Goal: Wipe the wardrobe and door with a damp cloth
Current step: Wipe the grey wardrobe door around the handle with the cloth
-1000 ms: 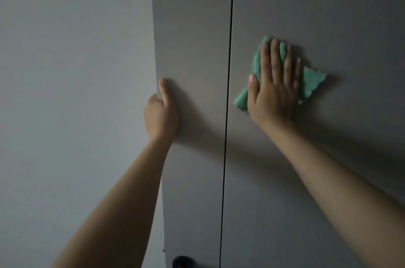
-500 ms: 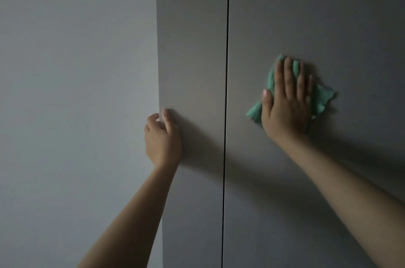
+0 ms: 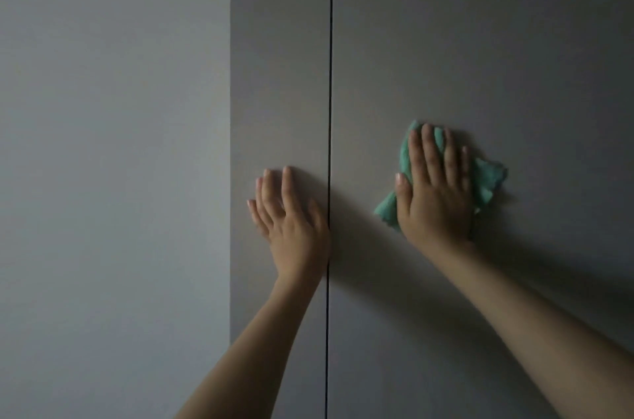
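Two tall grey wardrobe panels fill the view, split by a dark vertical gap. On the wide right panel [image 3: 480, 41] my right hand [image 3: 434, 192] presses a green cloth [image 3: 489, 178] flat with straight fingers; the cloth sticks out on both sides of the hand. My left hand [image 3: 291, 216] lies flat on the narrow left panel [image 3: 278, 58], fingers straight and pointing up, just left of the gap.
A plain pale wall [image 3: 113, 144] runs along the left and meets the wardrobe's left edge. The dark gap [image 3: 330, 75] between the panels runs from top to bottom. The light is dim.
My left hand has let go of the wardrobe's left edge and now lies flat on the narrow panel near the gap. My right hand and the cloth have slid downward.
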Motion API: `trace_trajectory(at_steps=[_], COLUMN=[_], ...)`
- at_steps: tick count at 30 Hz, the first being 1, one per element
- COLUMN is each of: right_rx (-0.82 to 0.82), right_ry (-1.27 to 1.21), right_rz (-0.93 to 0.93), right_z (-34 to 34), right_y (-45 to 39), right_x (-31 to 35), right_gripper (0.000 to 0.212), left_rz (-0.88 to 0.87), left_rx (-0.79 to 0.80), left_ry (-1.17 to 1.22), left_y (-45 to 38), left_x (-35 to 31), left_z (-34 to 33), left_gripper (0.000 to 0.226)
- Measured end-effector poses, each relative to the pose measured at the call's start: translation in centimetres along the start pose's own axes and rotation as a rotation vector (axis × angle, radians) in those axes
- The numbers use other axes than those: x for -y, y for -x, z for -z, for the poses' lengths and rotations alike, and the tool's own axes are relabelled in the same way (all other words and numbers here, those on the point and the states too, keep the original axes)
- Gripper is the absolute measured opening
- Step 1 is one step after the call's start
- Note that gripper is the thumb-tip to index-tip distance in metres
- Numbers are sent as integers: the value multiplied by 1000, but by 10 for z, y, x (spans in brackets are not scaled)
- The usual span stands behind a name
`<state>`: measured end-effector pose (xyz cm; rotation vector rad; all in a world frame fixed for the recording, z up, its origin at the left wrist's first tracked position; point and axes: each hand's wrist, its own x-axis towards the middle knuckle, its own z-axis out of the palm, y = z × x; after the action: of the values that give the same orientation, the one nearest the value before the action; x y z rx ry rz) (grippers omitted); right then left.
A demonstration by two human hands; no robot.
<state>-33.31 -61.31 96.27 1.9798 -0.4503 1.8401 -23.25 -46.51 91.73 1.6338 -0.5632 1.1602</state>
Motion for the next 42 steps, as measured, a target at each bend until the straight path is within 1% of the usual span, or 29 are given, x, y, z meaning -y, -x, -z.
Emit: trace_trajectory(at_steps=[2, 4, 5, 6, 7, 9, 11, 12, 13, 15, 16, 17, 18, 19, 20, 22, 24, 25, 26, 27, 29, 31, 32, 34, 37, 39, 40, 41, 42], right_rx=[53, 102, 100, 88, 67, 19, -49, -67, -54, 36, 105, 160, 181, 173, 145, 69, -3, -38, -45, -15, 80, 128, 136, 124, 61, -10, -41, -36, -14], right_ry=[-5, 2, 8, 20, 40, 58, 36, 27, 12, -24, -33, -36, -45, -46, -38, -3, 8, 6, -5, -17, -27, -28, -38, -46, 15, 23, 29, 22, 18], right_rz=[159, 381, 427, 408, 334, 84, -136, -158, -87, 267, 447, 578, 629, 606, 524, 285, 78, 19, 30, 112, 382, 571, 588, 472, 161, -1, -48, -35, 67], right_z=[-1, 6, 10, 13, 16, 18, 15, 11, 7, 2, 2, 5, 7, 9, 11, 15, 14, 12, 9, 7, 7, 11, 15, 22, 33, 32, 30, 26, 24], right_y=[22, 37, 37, 34, 28, 12, 3, 5, 12, 37, 47, 47, 41, 32, 21, -5, -15, -10, 1, 16, 52, 71, 70, 55, 12, 1, 4, 14, 27], right_x=[5, -19, -38, -55, -72, -89, -77, -62, -46, -24, -25, -35, -49, -62, -75, -95, -89, -78, -67, -58, -55, -76, -91, -122, -160, -156, -149, -138, -134], right_gripper=[59, 57, 55, 54, 55, 57, 59, 60, 60, 58, 57, 56, 56, 56, 55, 56, 57, 58, 58, 58, 56, 53, 53, 53, 55, 56, 57, 58, 59], left_rz=[5, 5, -1, -12, -19, -26, -22, -20, -17, -7, 0, 3, 3, 4, 7, 12, 28, 53, 92, 128, 146, 115, 92, -23, -255, -294, -285, -274, -270], left_rx=[-46, -90, -102, -115, -129, -150, -153, -152, -154, -153, -149, -147, -144, -139, -134, -131, -126, -122, -124, -138, -159, -127, -104, -80, -61, -51, -50, -62, -82], left_ry=[-41, -88, -98, -102, -99, -98, -100, -100, -102, -111, -115, -118, -119, -118, -116, -119, -102, -80, -48, -13, 42, 71, 76, 67, 41, 59, 63, 49, 22], left_y=[-1, -1, 0, 0, 0, -1, -2, -3, -4, -4, -3, -1, 0, 1, 1, 1, 2, 1, 1, 0, -3, -3, -2, -3, -13, -20, -22, -23, -23], left_x=[-2, -2, -2, -2, -2, -3, -5, -6, -6, -5, -6, -6, -7, -7, -8, -9, -12, -14, -20, -27, -44, -63, -72, -87, -108, -123, -130, -132, -136], left_z=[-7, -13, -16, -17, -19, -20, -22, -22, -22, -22, -22, -22, -22, -22, -21, -20, -18, -17, -15, -13, -11, -12, -14, -18, -29, -39, -45, -48, -53], left_gripper=[64, 65, 65, 65, 64, 64, 64, 65, 65, 65, 66, 66, 66, 66, 66, 66, 66, 65, 63, 60, 55, 52, 52, 49, 45, 45, 46, 48, 50])
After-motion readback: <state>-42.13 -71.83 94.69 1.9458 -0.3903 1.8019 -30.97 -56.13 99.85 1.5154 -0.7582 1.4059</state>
